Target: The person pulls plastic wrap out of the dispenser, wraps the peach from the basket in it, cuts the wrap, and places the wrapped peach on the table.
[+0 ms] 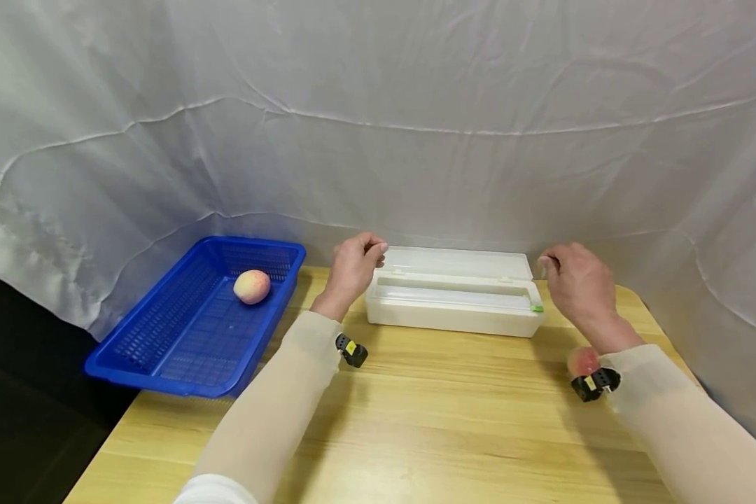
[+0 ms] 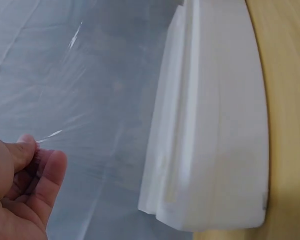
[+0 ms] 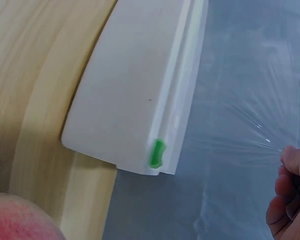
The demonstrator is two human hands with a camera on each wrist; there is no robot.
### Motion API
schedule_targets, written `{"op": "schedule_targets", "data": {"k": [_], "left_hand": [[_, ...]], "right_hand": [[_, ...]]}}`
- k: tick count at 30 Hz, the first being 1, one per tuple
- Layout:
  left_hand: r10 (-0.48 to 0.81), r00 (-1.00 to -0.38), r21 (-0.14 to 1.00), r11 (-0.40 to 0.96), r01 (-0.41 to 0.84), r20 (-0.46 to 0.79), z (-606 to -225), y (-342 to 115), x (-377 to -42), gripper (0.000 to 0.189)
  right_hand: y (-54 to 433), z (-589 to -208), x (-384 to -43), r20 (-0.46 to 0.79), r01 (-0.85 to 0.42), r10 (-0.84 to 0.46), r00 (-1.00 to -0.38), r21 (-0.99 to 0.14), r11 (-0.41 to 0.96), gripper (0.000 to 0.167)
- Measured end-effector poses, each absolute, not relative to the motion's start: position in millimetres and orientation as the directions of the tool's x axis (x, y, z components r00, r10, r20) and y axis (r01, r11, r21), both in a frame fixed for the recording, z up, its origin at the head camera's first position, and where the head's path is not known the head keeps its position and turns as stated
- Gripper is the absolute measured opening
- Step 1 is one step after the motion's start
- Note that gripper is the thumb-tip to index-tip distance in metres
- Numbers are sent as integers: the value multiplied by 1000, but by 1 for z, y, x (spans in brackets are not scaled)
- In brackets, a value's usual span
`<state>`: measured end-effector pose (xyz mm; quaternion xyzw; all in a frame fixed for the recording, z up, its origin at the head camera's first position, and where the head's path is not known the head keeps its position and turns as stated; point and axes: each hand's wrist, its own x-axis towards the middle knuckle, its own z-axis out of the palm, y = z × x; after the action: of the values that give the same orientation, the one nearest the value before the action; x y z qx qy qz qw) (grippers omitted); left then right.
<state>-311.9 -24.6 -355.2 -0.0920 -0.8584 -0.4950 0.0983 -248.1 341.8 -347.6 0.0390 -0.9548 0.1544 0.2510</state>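
Observation:
A white cling film dispenser (image 1: 453,318) sits at the back of the table with its lid (image 1: 460,263) tipped back. My left hand (image 1: 355,266) is raised by its left end, thumb and fingers pinching one corner of clear cling film (image 2: 72,117). By the right end, my right hand (image 1: 579,283) pinches the other corner; creases in the film (image 3: 255,127) fan out from the fingertips. Between the hands the film is stretched, barely visible in the head view. A green slider (image 3: 157,154) sits at the dispenser's right end. One peach (image 1: 583,362) lies beside my right wrist, partly hidden.
On the left stands a blue plastic basket (image 1: 157,383) with another peach (image 1: 252,287) inside. The wooden table (image 1: 416,420) ends near the grey curtain (image 1: 416,175) behind and to the right. Dark space lies beyond the left edge.

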Motion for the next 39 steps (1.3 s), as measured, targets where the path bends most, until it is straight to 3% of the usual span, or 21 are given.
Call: {"op": "schedule_targets", "data": {"k": [18, 39], "left_hand": [[14, -905, 796, 470, 382, 426, -320, -29, -293, 17], [-55, -796, 755, 364, 546, 602, -290, -29, -272, 17]], "right_hand": [[331, -320, -235, 667, -210, 91, -739, -357, 910, 20], [323, -287, -215, 823, -304, 120, -555, -335, 892, 25]]}}
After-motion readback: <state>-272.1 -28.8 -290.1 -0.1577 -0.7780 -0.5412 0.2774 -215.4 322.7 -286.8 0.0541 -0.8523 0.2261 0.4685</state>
